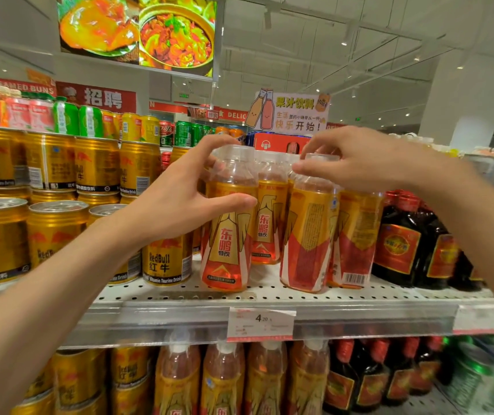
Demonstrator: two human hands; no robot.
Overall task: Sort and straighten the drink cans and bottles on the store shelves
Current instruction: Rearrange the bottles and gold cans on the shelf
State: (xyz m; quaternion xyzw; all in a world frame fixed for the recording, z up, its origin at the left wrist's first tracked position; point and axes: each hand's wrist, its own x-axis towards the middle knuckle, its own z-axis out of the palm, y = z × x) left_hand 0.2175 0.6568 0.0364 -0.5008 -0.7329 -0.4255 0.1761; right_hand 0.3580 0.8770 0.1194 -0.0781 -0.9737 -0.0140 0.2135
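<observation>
Several orange energy-drink bottles with clear caps stand on the white perforated shelf (180, 292). My left hand (177, 199) grips the front left bottle (227, 250), thumb across its label and fingers round its neck; its label faces me. My right hand (356, 166) pinches the clear cap of the front right bottle (308, 244), which shows its back label and leans slightly. Two more bottles (269, 223) stand behind and between them.
Gold Red Bull cans (51, 232) are stacked in two tiers to the left. Dark red-capped bottles (404, 244) stand to the right. A price tag (260, 323) hangs on the shelf rail. The shelf below holds more cans and bottles (224, 381).
</observation>
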